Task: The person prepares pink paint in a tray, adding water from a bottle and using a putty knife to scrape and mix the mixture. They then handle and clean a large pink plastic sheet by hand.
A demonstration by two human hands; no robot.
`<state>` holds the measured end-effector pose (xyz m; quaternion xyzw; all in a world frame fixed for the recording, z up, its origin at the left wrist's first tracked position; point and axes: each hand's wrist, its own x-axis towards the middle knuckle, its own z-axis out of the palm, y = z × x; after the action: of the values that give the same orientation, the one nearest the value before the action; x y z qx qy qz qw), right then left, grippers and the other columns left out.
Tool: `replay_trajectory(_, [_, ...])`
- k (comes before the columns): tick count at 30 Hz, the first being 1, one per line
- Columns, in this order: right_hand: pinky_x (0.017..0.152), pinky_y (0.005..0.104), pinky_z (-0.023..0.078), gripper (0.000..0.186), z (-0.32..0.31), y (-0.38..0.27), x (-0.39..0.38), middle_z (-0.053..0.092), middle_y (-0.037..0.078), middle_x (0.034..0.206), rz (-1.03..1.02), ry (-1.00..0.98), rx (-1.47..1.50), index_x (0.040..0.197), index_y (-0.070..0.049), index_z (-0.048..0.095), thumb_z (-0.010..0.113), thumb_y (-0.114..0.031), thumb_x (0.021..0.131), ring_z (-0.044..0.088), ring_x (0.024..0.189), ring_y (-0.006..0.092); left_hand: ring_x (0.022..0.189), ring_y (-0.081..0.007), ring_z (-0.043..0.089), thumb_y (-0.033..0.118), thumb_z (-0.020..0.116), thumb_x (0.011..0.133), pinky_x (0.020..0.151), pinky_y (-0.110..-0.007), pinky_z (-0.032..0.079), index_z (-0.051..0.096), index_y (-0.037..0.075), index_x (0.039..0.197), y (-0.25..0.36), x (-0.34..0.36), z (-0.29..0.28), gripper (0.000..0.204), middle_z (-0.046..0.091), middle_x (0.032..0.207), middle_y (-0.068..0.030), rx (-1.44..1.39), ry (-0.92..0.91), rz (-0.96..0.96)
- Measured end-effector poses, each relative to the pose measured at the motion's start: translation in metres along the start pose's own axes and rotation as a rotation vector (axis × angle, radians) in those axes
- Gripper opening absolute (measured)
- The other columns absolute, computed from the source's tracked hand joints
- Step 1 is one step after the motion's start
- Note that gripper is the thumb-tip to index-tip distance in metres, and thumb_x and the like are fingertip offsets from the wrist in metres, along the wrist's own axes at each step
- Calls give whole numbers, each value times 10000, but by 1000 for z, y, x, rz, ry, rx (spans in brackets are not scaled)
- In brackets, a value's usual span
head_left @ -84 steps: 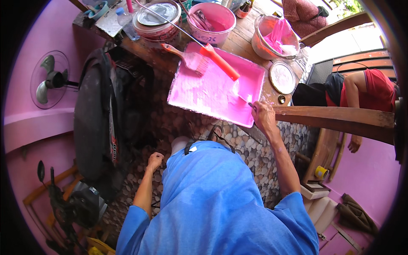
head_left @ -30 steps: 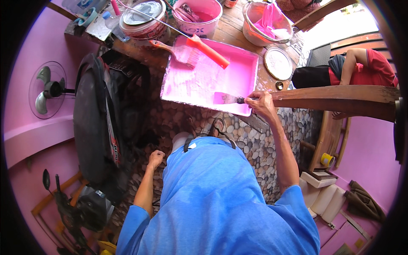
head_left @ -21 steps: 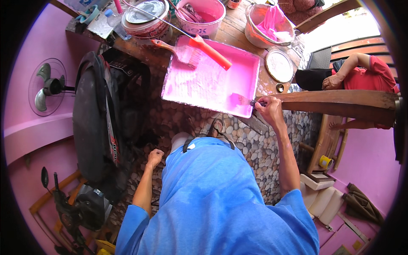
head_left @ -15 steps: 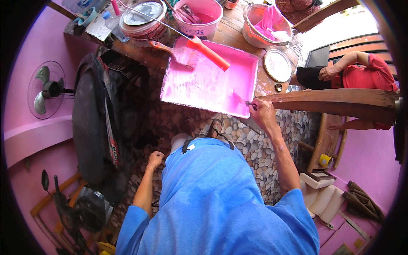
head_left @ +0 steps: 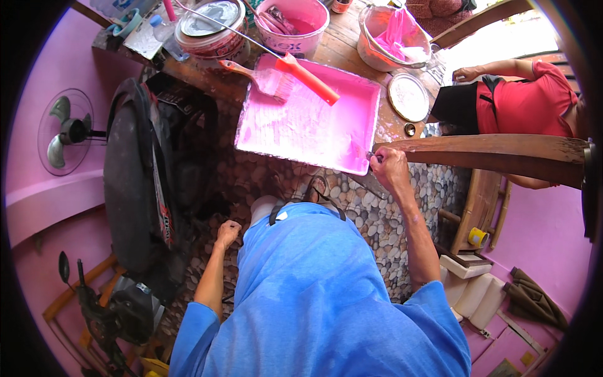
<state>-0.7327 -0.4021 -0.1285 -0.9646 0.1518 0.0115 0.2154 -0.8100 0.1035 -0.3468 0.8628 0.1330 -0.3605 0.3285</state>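
Note:
My right hand (head_left: 391, 168) is closed round the handle of a small paintbrush (head_left: 360, 151) at the tray's near right corner. Its pink-coated bristles rest in the paint tray (head_left: 301, 164), which is spread with wet pink paint. Across the tray's far left part lie a wide, pink-smeared paintbrush (head_left: 271, 85) with a wooden handle and a paint roller (head_left: 308, 78) with an orange-red grip. My left hand (head_left: 228, 234) hangs low beside my body, fingers loosely curled, with nothing seen in them.
On the wooden table stand a lidded paint bucket (head_left: 210, 31), a pink tub (head_left: 292, 28), a bucket (head_left: 392, 44) with a pink bag and a round lid (head_left: 408, 97). A wooden beam (head_left: 490, 151) juts in at right; beyond it stands a person (head_left: 521, 103) in red. A motorbike (head_left: 135, 188) stands left.
The small paintbrush has shifted slightly right, toward the tray's right wall, its bristles still in the paint. The person in red has turned and moved, one arm now stretched out.

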Motion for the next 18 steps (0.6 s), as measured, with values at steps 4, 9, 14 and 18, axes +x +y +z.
replay_trajectory(4, [626, 401, 526, 174, -9, -6, -4, 638, 223, 678, 22, 78, 159, 747, 26, 687, 650, -142, 724, 665, 627, 329, 841, -239, 656, 235, 664, 755, 768, -345, 500, 694, 39, 877, -5, 2, 2, 233, 692, 859, -134, -16, 0, 22])
replay_trajectory(9, [616, 397, 524, 177, -5, -1, -5, 630, 227, 664, 38, 22, 98, 752, 29, 688, 656, -142, 719, 664, 620, 325, 873, -255, 655, 245, 664, 753, 784, -350, 497, 695, 40, 884, -16, 12, 5, 245, 691, 881, -141, -24, -27, -2])
replay_trajectory(14, [616, 402, 520, 172, -5, -3, -4, 621, 229, 651, 94, 57, 85, 741, 29, 683, 650, -139, 727, 652, 618, 349, 902, -265, 653, 254, 664, 754, 806, -352, 494, 696, 44, 896, -17, 16, 5, 255, 690, 905, -149, -35, -40, -46])
replay_trajectory(18, [634, 406, 518, 186, -4, -1, -1, 621, 230, 650, 70, 31, 148, 752, 29, 687, 649, -152, 735, 647, 624, 363, 907, -264, 653, 257, 661, 757, 807, -348, 494, 696, 43, 906, -15, 16, 5, 263, 691, 910, -148, -26, -35, -38])
